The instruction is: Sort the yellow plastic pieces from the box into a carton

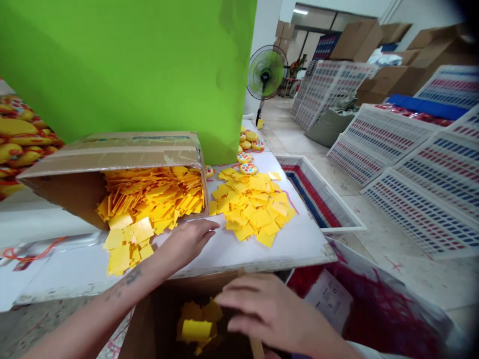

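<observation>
Over the front part of the white table (pixel 209 252), my left hand (pixel 189 242) has its fingers stretched to the right, holding nothing. It lies between yellow square pieces spilling from a cardboard box (pixel 149 149) on its side and a loose pile of yellow pieces (pixel 258 204). My right hand (pixel 267 309) is at the right edge of an open cardboard box (pixel 149 319) below the table. Its fingers are apart, and the thumb is mostly hidden. Several yellow pieces (pixel 196 330) are inside that lower box.
A green panel (pixel 149 65) rises behind the table. Yellow toys (pixel 247 168) lie beside it. Right of the table are a white crate (pixel 318 194), a bag with red contents (pixel 374 299) and stacked crates (pixel 422 199). A fan (pixel 265 76) stands behind.
</observation>
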A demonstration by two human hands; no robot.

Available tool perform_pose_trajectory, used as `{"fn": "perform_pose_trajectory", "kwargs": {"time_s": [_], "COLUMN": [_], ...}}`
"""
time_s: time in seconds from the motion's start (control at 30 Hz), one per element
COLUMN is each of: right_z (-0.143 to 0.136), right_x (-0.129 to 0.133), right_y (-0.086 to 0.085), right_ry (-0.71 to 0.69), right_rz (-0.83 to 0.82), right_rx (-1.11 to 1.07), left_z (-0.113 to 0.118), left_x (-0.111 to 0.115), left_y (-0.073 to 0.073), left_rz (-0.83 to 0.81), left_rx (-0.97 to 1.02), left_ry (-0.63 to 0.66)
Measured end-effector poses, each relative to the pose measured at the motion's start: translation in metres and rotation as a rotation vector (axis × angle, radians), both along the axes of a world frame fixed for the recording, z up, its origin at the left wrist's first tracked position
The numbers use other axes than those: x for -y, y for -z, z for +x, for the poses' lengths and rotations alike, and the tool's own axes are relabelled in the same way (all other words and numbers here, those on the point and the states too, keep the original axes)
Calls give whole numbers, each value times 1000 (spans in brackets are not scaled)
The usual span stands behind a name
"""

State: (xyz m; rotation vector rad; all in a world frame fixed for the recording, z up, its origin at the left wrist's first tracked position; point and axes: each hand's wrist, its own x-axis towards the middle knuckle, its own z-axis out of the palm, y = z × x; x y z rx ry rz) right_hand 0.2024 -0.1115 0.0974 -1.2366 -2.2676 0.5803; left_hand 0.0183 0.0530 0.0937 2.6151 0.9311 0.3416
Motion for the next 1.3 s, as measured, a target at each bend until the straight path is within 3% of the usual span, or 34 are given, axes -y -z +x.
{"fn": "perform_pose_trajectory", "kwargs": {"time_s": [0.1,0.17,0.23,0.33,0.47,0.57,0.7,0.77,0.93,1.03,1.1,1.2,1.3], "right_z": [44,72,90,98,101,109,112,110,101,93,86,71,48], "right_x": [-36,-62,-80,-90,-84,-81,-80,-79,-83,-86,-82,-64,-31], "right_y": [25,47,70,94,104,100,86,81,78,70,59,40,22], "right_ry": [460,632,685,650,638,722,915,935,774,773,841,905,757], "right_rz": [196,223,178,175,224,216,194,160,223,261,249,200,42], "right_rx": [7,200,332,428,476,357,-123,-260,-154,-170,-213,-344,-457], "left_z": [16,24,31,45,65,74,75,74,83,91,90,72,31], "left_x": [-11,-16,-19,-24,-30,-36,-44,-46,-40,-37,-36,-24,5], "left_y": [15,25,33,39,44,47,52,54,61,60,50,17,-24], "left_rz": [-13,-24,-33,-24,-10,-29,-37,-27,125,185,189,187,35], "left_rx": [-24,-32,-31,-21,-35,-33,33,38,-52,-120,-117,-51,-50], "left_ry": [53,87,102,112,99,106,85,96,310,335,305,218,205]}}
